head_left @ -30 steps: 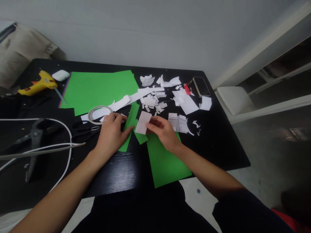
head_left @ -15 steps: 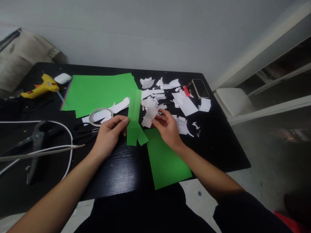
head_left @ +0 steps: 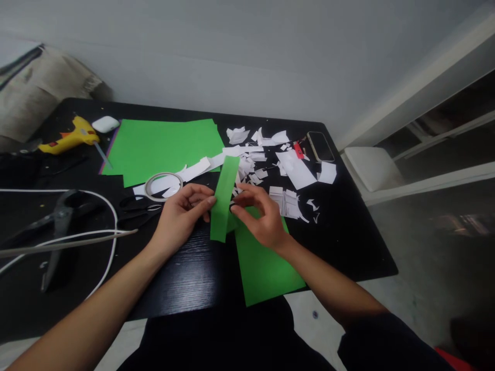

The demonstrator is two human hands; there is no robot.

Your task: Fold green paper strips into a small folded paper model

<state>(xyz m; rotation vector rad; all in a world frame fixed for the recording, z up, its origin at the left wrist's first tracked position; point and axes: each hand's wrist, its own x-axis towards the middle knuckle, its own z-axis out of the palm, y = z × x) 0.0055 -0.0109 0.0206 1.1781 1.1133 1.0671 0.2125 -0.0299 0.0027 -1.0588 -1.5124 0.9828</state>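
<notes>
In the head view a folded green paper strip [head_left: 225, 201] stands tilted over the table, pinched at its left edge by my left hand [head_left: 185, 211]. At the strip's right edge is my right hand [head_left: 261, 214], its fingers curled but thumb and fingertips apart. No white piece shows in that hand; whether anything sits behind the strip is hidden. Below both hands lies a green sheet [head_left: 266, 268]. White paper scraps [head_left: 247, 166] are scattered just beyond. A tape roll [head_left: 147, 190] rests on a long white strip [head_left: 193, 171] left of them.
Large green sheets [head_left: 162, 144] lie at the back. A yellow glue gun [head_left: 71, 138], a white case [head_left: 105, 124], pliers [head_left: 62, 216], dark-handled scissors [head_left: 139, 206] and a white cable [head_left: 112, 211] occupy the left. A phone [head_left: 320, 146] and red object [head_left: 298, 150] lie back right.
The green strip has moved right and turned, its side flap now mostly hidden. My right hand came left to its edge, and the white scrap it held is out of sight.
</notes>
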